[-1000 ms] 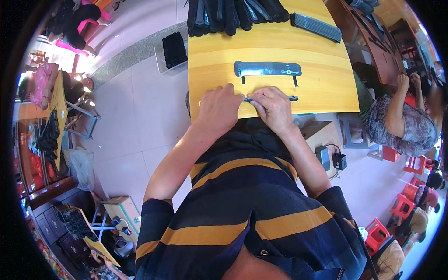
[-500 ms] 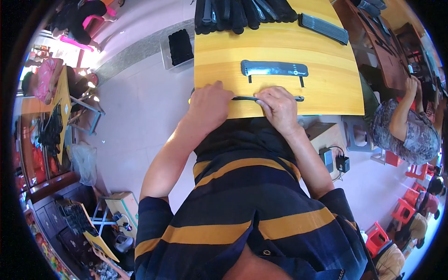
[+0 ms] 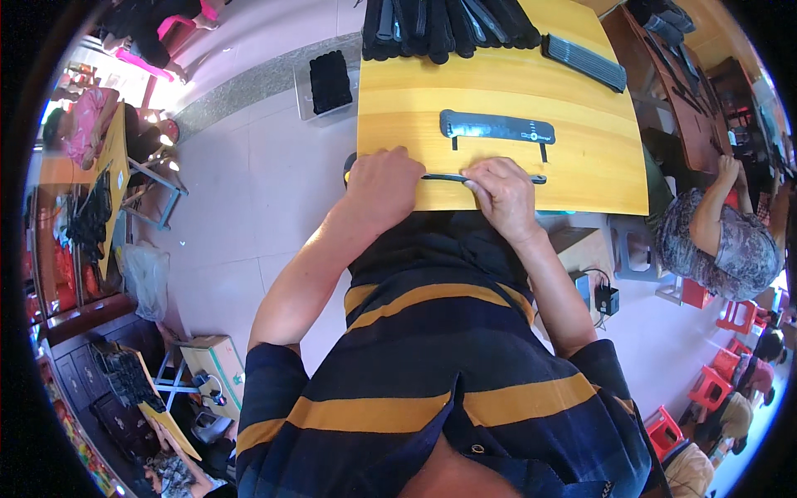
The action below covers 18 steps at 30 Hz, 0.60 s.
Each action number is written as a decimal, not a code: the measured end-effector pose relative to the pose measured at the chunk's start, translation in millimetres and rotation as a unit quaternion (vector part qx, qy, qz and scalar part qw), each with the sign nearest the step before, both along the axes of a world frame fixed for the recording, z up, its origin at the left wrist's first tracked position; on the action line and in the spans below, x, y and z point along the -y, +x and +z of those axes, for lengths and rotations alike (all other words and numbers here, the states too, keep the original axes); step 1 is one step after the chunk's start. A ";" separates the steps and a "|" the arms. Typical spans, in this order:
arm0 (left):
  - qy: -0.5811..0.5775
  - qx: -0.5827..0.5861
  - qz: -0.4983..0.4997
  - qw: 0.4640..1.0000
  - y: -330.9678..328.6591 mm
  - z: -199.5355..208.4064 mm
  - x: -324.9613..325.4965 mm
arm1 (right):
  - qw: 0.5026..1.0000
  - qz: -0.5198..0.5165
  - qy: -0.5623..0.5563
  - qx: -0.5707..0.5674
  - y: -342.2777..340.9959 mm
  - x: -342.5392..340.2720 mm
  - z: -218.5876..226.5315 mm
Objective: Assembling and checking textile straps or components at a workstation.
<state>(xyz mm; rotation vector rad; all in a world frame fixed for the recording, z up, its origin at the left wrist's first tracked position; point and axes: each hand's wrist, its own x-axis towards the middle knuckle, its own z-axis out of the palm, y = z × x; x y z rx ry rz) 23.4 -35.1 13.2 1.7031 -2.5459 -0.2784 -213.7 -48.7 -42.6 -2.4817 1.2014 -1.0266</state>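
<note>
A thin, dark, narrow strip [image 3: 444, 177] runs left to right close to the near edge of the yellow table [image 3: 490, 87]. My left hand [image 3: 386, 187] is closed over its left part, knuckles up, hiding that end. Pinching the strip farther right is my right hand [image 3: 502, 195], thumb and fingers together; the rounded right end sticks out past it. Just beyond my hands lies a flat, shiny, dark-grey band [image 3: 498, 128] with rounded ends and pale print. Two short black tabs [image 3: 455, 143] show below its near edge.
Long black pieces [image 3: 448, 29] are piled at the far side, beside a stack of grey strips [image 3: 584, 62]. On the floor at left stands a clear bin [image 3: 305, 87] holding black pieces [image 3: 330, 81]. A co-worker [image 3: 718, 245] sits at a brown table [image 3: 672, 91] on the right.
The whole view has shifted slightly, with the table now a little farther right and lower. Both hands keep nearly the same hold on the strip.
</note>
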 end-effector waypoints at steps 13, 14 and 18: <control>0.034 -0.019 0.021 0.999 7.0 4.0 -0.8 | 1.000 0.012 0.000 -0.007 0.3 1.5 -2.8; 0.039 -0.014 0.019 0.999 6.4 5.4 -0.8 | 1.000 0.016 0.002 -0.014 0.0 1.9 -2.5; 0.043 -0.007 0.021 0.999 5.1 4.5 -3.7 | 0.999 0.041 0.002 0.012 21.7 2.8 1.8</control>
